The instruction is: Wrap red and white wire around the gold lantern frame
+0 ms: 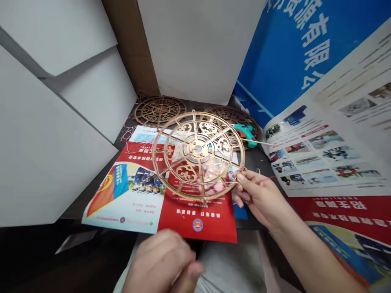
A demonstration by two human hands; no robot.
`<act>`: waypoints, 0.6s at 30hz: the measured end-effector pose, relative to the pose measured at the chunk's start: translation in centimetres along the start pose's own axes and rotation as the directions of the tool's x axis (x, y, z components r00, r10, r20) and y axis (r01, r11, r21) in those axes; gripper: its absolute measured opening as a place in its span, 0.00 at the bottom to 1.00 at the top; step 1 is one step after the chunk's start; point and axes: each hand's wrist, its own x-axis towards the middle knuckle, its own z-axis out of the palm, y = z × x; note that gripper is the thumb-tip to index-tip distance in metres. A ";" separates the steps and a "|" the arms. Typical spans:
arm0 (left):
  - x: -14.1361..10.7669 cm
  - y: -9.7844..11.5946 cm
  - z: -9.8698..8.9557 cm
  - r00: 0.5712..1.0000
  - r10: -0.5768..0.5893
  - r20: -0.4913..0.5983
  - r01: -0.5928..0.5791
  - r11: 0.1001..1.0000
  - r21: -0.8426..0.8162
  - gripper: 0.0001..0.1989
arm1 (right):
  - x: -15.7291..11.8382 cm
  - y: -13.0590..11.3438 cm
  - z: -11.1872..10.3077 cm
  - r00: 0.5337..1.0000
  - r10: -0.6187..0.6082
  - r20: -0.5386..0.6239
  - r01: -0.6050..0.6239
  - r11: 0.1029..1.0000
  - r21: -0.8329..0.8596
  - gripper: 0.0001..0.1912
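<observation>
Right hand pinching rim of gold fretwork wheel, wheel raised over red brochure; left hand blurred, state impossible to tell, just below brochure edge; two darker fretwork wheels and teal glue gun behind.

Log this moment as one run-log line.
right hand: holds round gold openwork disc | left hand: blurred, near red-and-white printed brochure | behind: teal glue gun
</observation>
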 end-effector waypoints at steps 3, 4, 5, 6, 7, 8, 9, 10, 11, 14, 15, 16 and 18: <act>2.5 -0.8 0.5 0.929 0.288 -0.233 -0.207 0.925 0.317 0.11 | -1.6 0.8 -0.7 0.998 0.066 -0.026 -0.067 0.997 -0.037 0.25; 3.1 -1.3 0.7 0.935 0.277 -0.222 -0.186 0.914 0.359 0.10 | -2.0 1.0 -0.9 0.995 0.088 -0.036 -0.090 0.995 -0.051 0.26; 3.6 -2.0 1.0 0.940 0.261 -0.219 -0.159 0.905 0.395 0.10 | -2.3 1.1 -0.9 0.993 0.104 -0.048 -0.107 0.992 -0.062 0.26; 3.9 -2.6 1.2 0.950 0.233 -0.210 -0.127 0.898 0.421 0.09 | -2.5 1.2 -0.9 0.992 0.113 -0.058 -0.117 0.991 -0.069 0.27; 4.0 -3.3 1.3 0.958 0.209 -0.196 -0.103 0.891 0.442 0.09 | -2.7 1.3 -0.9 0.991 0.118 -0.063 -0.122 0.990 -0.073 0.27; 4.1 -3.8 1.4 0.965 0.185 -0.184 -0.082 0.886 0.457 0.09 | -2.7 1.4 -0.8 0.991 0.122 -0.064 -0.126 0.989 -0.079 0.28; 4.1 -4.3 1.4 0.972 0.164 -0.171 -0.068 0.884 0.463 0.09 | -2.7 1.4 -0.8 0.990 0.126 -0.060 -0.131 0.988 -0.085 0.28; 4.0 -4.7 1.4 0.976 0.148 -0.159 -0.058 0.883 0.466 0.10 | -2.7 1.4 -0.7 0.990 0.133 -0.056 -0.138 0.986 -0.093 0.28; 4.0 -4.9 1.4 0.979 0.136 -0.149 -0.051 0.883 0.466 0.10 | -2.6 1.4 -0.7 0.988 0.145 -0.047 -0.149 0.983 -0.103 0.28; 4.0 -5.1 1.3 0.986 0.112 -0.121 -0.042 0.879 0.474 0.10 | -2.4 1.3 -0.8 0.982 0.185 -0.021 -0.187 0.973 -0.132 0.28; 4.0 -5.1 1.3 0.988 0.107 -0.111 -0.041 0.876 0.480 0.10 | -2.4 1.3 -0.9 0.980 0.196 -0.015 -0.196 0.970 -0.142 0.28; 4.0 -5.0 1.4 0.989 0.102 -0.103 -0.039 0.872 0.487 0.10 | -2.3 1.2 -1.0 0.979 0.205 -0.010 -0.204 0.967 -0.151 0.28; 4.1 -4.8 1.5 0.992 0.091 -0.091 -0.032 0.864 0.503 0.11 | -2.3 1.0 -1.3 0.976 0.218 -0.004 -0.215 0.962 -0.166 0.28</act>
